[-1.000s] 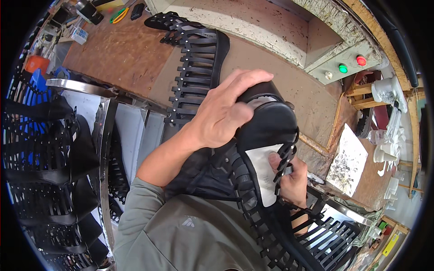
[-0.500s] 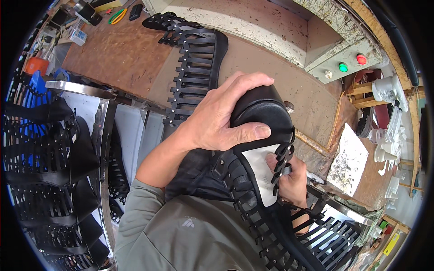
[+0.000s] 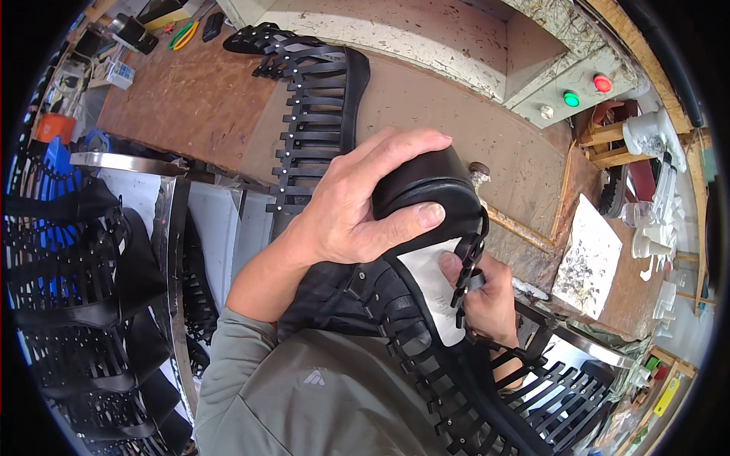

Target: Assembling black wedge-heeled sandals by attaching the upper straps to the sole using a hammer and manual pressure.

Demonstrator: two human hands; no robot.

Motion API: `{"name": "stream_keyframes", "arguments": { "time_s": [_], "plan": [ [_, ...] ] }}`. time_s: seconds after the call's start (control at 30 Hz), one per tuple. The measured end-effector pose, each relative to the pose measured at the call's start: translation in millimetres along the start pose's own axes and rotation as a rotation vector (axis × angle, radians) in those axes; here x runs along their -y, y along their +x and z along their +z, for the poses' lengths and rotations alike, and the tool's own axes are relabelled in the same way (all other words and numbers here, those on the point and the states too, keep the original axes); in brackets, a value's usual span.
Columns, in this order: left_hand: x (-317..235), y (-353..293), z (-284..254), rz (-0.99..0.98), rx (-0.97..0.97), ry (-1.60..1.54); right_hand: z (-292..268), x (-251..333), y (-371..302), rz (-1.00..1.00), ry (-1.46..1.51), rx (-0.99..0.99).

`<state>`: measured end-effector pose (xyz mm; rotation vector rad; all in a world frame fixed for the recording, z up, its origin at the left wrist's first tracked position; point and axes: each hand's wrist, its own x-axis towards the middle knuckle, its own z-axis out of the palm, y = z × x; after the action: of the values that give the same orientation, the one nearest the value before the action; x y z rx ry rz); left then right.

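Both hands hold a black tall strappy sandal (image 3: 414, 300) in front of my body, with its thick rounded black end raised. My left hand (image 3: 357, 201) is clamped over that end, thumb across the near side and fingers over the top. Lower down, my right hand (image 3: 490, 300) grips the sandal's side, its thumb pressing on the white insole (image 3: 433, 285); its other fingers are partly hidden by straps. The sandal's long studded shaft (image 3: 479, 395) trails down toward the lower right. A matching strappy sandal (image 3: 319, 106) lies on the workbench beyond my left hand.
A hammer (image 3: 525, 228) lies on the workbench (image 3: 198, 110) just past the sandal. At left hang several more black strappy sandals (image 3: 84, 292). A machine panel with green and red buttons (image 3: 585, 91) stands at the far right, near a stained white sheet (image 3: 585, 262).
The whole view has shifted slightly, and more of the hammer's head shows beside the sandal. Both hands keep their grip on the sandal.
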<state>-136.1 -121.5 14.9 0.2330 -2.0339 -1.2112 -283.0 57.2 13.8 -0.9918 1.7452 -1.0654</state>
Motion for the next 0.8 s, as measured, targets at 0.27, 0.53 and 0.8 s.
{"name": "stream_keyframes", "arguments": {
  "time_s": [0.27, 0.53, 0.8],
  "plan": [
    [2, -7, 1, 0.057, -0.074, 0.044, 9, 2, 7, -0.066, -0.076, -0.020],
    [4, -7, 2, 0.139, -0.083, 0.097, -1, 9, 13, 0.105, -0.044, 0.107],
    [11, 2, -16, 0.040, 0.222, 0.003, 3, -11, 13, 0.170, 0.554, -0.115]
  ]
}}
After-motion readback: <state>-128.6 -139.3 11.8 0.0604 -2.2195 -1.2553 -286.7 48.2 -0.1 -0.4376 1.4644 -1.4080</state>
